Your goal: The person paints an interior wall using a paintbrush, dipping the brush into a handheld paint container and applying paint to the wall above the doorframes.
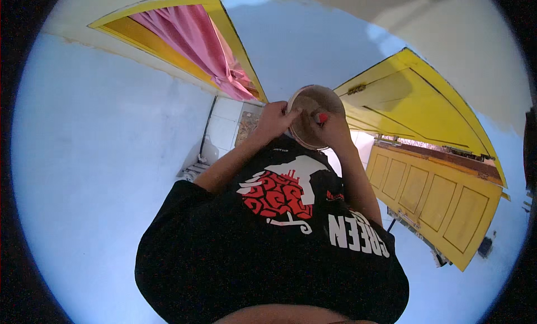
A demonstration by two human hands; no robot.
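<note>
In front of my chest is a round, open-topped container [316,95] with a pale rim, tilted so that its dull brownish inside shows. It looks like a bucket or a deep bowl. My left hand [275,119] grips the rim on the left, thumb over the inner side and fingers outside. Inside the opening, towards the right, my right hand [334,129] is closed around a small red thing [322,118]. Most of that red thing is hidden by the fingers, so its kind cannot be told. What lies at the container's bottom is too dim to make out.
A yellow-framed opening with a pink curtain [188,43] stands beyond on the left. To the right are a yellow door [390,101] and a panelled yellow door leaf [432,194]. Pale blue walls [105,156] surround me; white floor tiles [222,118] show below.
</note>
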